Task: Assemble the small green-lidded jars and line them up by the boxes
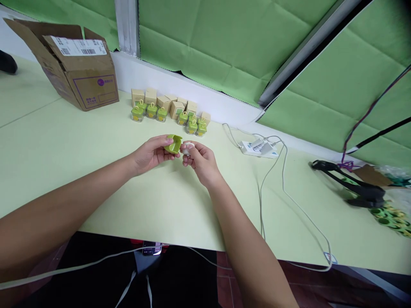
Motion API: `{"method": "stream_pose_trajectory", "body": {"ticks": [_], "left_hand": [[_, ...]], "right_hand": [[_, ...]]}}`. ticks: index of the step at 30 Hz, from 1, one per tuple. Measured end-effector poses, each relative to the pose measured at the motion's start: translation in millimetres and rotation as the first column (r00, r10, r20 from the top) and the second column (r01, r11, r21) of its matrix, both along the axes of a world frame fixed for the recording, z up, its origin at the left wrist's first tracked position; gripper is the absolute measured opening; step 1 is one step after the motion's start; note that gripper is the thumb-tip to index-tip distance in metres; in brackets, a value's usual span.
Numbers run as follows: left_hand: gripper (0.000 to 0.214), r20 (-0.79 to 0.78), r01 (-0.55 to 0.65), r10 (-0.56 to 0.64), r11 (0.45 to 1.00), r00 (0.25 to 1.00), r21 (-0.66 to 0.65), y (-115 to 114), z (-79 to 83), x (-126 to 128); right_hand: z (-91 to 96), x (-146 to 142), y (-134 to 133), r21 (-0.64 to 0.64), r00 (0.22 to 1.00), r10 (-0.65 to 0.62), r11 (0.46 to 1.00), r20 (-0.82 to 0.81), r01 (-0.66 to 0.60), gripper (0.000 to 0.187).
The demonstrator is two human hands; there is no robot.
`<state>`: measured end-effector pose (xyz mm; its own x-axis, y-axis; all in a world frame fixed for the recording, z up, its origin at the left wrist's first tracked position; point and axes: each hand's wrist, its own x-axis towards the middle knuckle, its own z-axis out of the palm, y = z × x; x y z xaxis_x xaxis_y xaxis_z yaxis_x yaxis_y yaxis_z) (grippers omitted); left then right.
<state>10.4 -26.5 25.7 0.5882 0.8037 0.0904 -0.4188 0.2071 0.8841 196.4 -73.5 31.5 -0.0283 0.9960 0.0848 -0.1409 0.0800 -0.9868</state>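
Observation:
My left hand grips a hollow green plastic cover, its open side tilted toward my right hand. In my right hand a small white round part is pinched between thumb and fingers. The two pieces are close together above the table; whether they touch I cannot tell. Beyond my hands stand several small clear jars with green lids and loops on top. Right behind these are several small tan cardboard boxes.
A large open carton stands at the back left. On the right lie a white power strip with cables, a black clamp-like tool and several green and yellow pieces. A phone shows below the table edge.

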Motion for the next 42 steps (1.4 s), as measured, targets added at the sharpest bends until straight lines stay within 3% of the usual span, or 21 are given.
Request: {"method": "stream_pose_trajectory", "body": {"ticks": [8,13,19,42], "left_hand": [[0.023,0.048,-0.017,0.021,0.996,0.999,-0.088,-3,-1.1,4],[0.018,0.09,-0.05,0.071,0.975,0.993,-0.215,-7,-3.0,10],[0.017,0.126,-0.051,0.084,0.968,0.989,-0.244,-12,-0.6,15],[0.021,0.065,-0.118,0.124,0.99,0.99,-0.081,-8,4.0,8]], "right_hand": [[-3.6,-1,2,0.006,0.998,-0.033,0.999,-0.047,0.033,0.048],[-7.3,-2,4,0.023,0.995,-0.09,0.996,-0.049,0.091,0.051],[-9.5,-4,5,0.028,0.991,-0.124,0.992,-0.057,0.125,0.053],[-4.3,2,5,-0.071,0.984,0.017,0.997,-0.179,-0.03,0.043]]}}
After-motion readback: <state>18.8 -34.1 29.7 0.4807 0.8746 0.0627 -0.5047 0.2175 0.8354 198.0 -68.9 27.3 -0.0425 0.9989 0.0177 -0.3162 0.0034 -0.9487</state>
